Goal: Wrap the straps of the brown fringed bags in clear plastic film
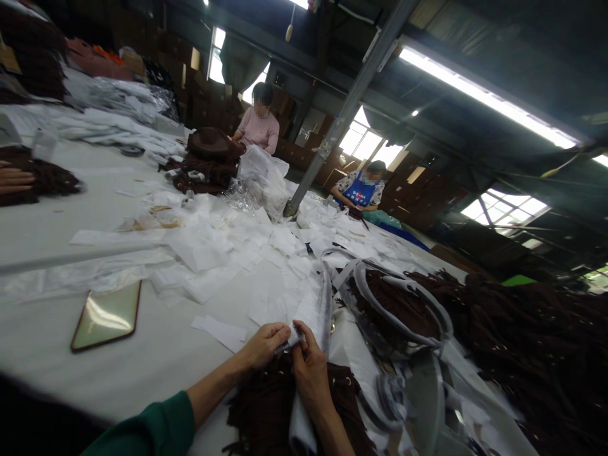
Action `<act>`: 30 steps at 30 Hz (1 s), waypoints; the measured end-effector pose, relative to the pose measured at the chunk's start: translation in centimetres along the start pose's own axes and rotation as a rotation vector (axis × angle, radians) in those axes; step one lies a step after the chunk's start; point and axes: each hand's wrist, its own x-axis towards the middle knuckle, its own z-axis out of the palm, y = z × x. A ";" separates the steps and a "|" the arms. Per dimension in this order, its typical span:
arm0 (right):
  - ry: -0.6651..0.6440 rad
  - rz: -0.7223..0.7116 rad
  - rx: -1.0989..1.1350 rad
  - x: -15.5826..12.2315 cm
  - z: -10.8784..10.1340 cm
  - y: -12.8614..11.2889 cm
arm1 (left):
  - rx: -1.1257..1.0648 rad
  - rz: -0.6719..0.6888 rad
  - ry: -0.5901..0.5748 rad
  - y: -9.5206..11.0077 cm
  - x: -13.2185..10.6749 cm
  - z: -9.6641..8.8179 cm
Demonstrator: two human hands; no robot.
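My left hand point(264, 345) and my right hand point(311, 369) meet near the front of the table, fingertips pinched on a small white strip point(295, 335). The strip looks like paper or thin foam, and greyish material shows beside it. Below my hands lies a dark brown fringed bag point(266, 405) with gold-coloured eyelets, partly hidden by my right wrist. A white wrapped length point(302, 424) runs over the bag beside my right forearm. Grey-white wrapped handles point(403, 278) loop over brown fabric just to the right.
A phone-like slab point(108, 316) lies at the left. White paper scraps point(228, 234) cover the middle, around a metal post point(342, 114). Brown fringed goods point(527, 342) are heaped at right. Two people work across the table; another person's hand point(14, 177) rests at far left.
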 end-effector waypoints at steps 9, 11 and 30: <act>0.375 0.150 -0.213 -2.7 -9.6 0.3 | 0.186 0.006 0.186 0.3 0.2 -0.5; 0.455 0.243 -0.335 -4.8 -13.0 2.4 | 0.232 -0.004 0.185 0.2 0.2 -0.4; 0.477 0.085 -0.590 -13.2 -12.6 13.2 | 0.933 -0.156 -0.202 3.6 0.2 0.9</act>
